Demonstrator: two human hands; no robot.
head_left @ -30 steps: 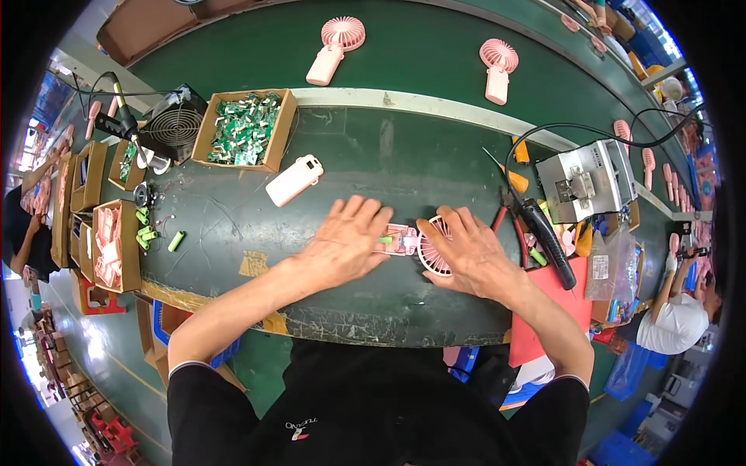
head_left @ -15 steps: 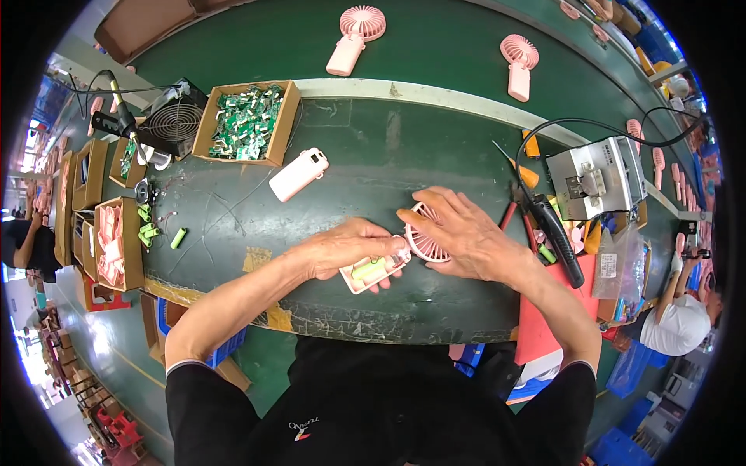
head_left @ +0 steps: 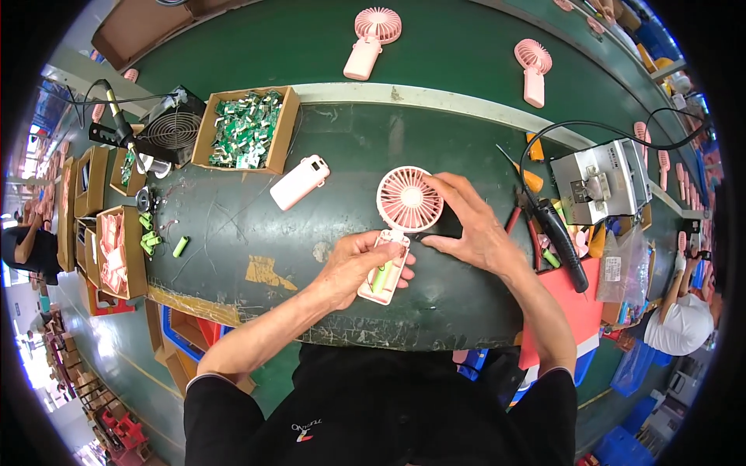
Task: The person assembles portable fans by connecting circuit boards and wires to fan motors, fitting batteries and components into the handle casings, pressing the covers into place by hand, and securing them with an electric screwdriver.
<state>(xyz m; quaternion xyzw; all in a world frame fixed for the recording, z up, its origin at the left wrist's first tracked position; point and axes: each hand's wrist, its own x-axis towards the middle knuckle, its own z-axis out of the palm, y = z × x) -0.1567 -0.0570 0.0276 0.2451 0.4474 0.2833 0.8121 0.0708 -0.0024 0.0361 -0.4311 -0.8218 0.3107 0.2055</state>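
Note:
My left hand [head_left: 355, 266] grips a pink handheld fan [head_left: 392, 262] by its handle, thumb across the top of it. The handle is open toward me, with a green battery cell [head_left: 381, 277] lying inside. Its round slatted head [head_left: 409, 199] points away from me. At the right of that head my right hand [head_left: 475, 229] is open, thumb and fingers apart; a fingertip is close to the rim, and I cannot tell if it touches. A pink handle shell [head_left: 300, 182] lies on the green workbench [head_left: 350, 155], beyond my left hand.
A cardboard box of green circuit boards [head_left: 245, 128] stands far left, a box of pink parts [head_left: 120, 252] nearer. Loose green cells [head_left: 180, 247] lie beside it. At right are a black-handled tool [head_left: 561, 247], pliers [head_left: 514, 213] and a metal device [head_left: 597, 182]. Fans [head_left: 363, 58] lie on the belt behind.
The fan has turned so its head points away from me. My right hand has come off the head and opened at its right. The fans on the belt have shifted right.

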